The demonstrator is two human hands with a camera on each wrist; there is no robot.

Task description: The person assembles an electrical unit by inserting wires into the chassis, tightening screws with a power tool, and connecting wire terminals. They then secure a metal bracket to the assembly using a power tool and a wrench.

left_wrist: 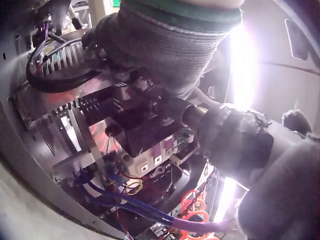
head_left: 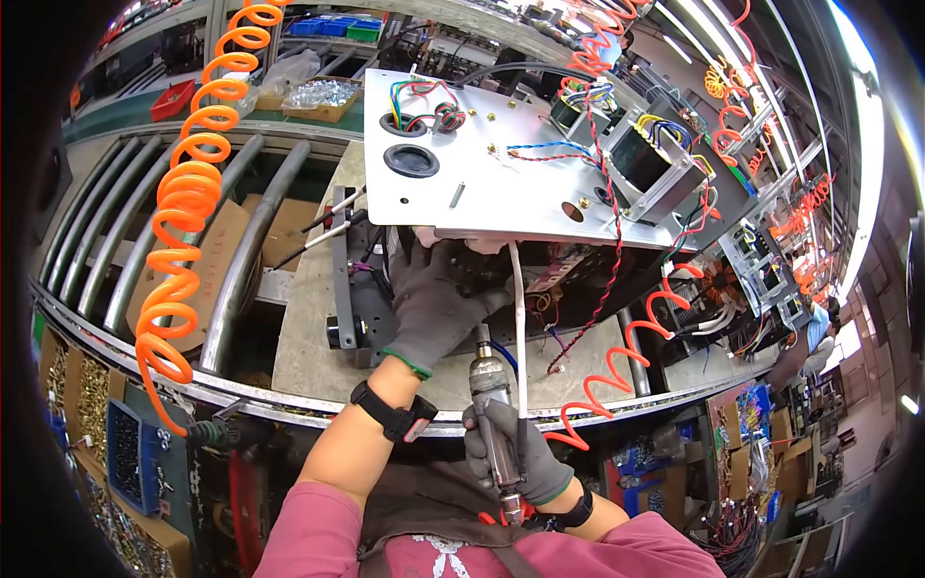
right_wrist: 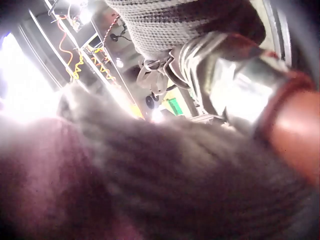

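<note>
My left hand (head_left: 429, 299), in a grey glove, reaches under a silver metal panel (head_left: 520, 207) into an open machine chassis (head_left: 349, 289). Its fingertips are hidden there among dark parts and wires, so I cannot tell whether they pinch anything. In my gloved right hand (head_left: 541, 460) is an air screwdriver (head_left: 498, 438), gripped around its body with the nose pointing up toward the chassis. The left wrist view shows the screwdriver nose (left_wrist: 192, 116) close to the left glove (left_wrist: 165, 47). A white cable (head_left: 521, 332) hangs from the panel beside the tool.
A transformer (head_left: 644, 159) and coloured wires sit on the panel. Orange coiled hoses (head_left: 188, 197) hang at left and right. Metal rollers (head_left: 255, 255) lie left of the work board (head_left: 308, 352). Bins of screws (head_left: 133, 458) stand at the lower left.
</note>
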